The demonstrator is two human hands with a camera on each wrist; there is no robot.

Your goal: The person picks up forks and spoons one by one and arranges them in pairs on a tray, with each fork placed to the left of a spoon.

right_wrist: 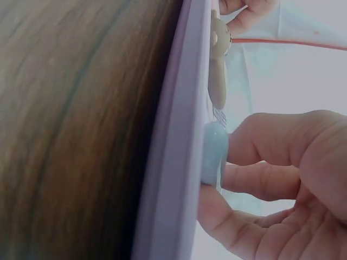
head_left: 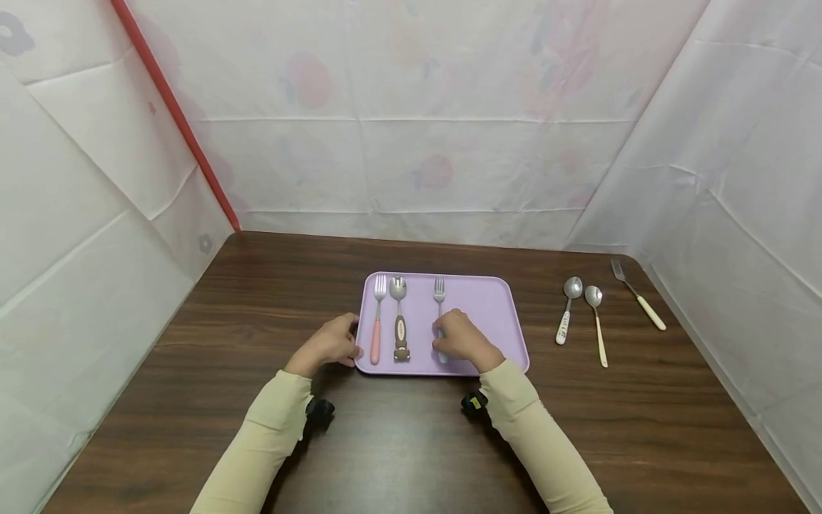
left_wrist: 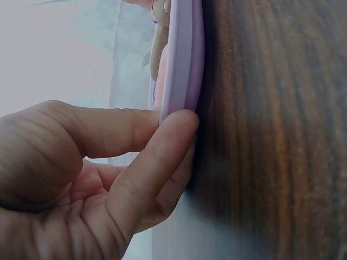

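Note:
A light purple tray (head_left: 488, 307) lies on the brown table. My left hand (head_left: 335, 341) pinches its front left corner, thumb and finger on the rim (left_wrist: 181, 70) in the left wrist view. On the tray, my right hand (head_left: 462, 337) holds a fork (head_left: 439, 289) by its light blue handle (right_wrist: 215, 151), tines pointing away. Left of it lie a spoon (head_left: 398, 289) with a brown bear-shaped handle and, nearest the left hand, a fork (head_left: 375, 335) with a pink handle. My right hand partly hides the blue handle in the head view.
Right of the tray lie a spoon (head_left: 562, 328) with a patterned white handle, another spoon (head_left: 600, 335) with a slim cream handle, and a fork (head_left: 651, 312) with a pale yellow handle near the table's right edge. White curtains (head_left: 411, 171) surround the table's back and sides.

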